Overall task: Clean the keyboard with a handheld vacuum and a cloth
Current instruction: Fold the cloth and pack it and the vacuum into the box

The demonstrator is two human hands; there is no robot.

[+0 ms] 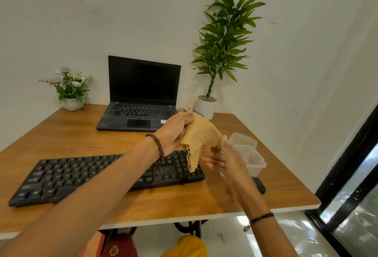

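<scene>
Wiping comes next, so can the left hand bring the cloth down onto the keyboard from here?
Probably yes. The left hand grips the cloth directly above the keyboard's right end, with nothing between them; the right hand holds the cloth's other edge off to the side.

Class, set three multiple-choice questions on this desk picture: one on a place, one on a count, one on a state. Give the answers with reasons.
1. Where does the tall leafy plant in the white pot stand?
A. right of the black laptop
B. left of it
C. on the floor

2. How many potted plants are on the wooden desk?
A. one
B. two
C. four

3. The laptop's screen is:
A. showing a page
B. dark
C. folded shut

Answers:
1. A, it stands at the back right corner.
2. B, the tall plant and the small white-flowered plant.
3. B, the lid is up, the screen black.

Both hands, left hand and right hand, hold the yellow cloth above the black keyboard.
</scene>
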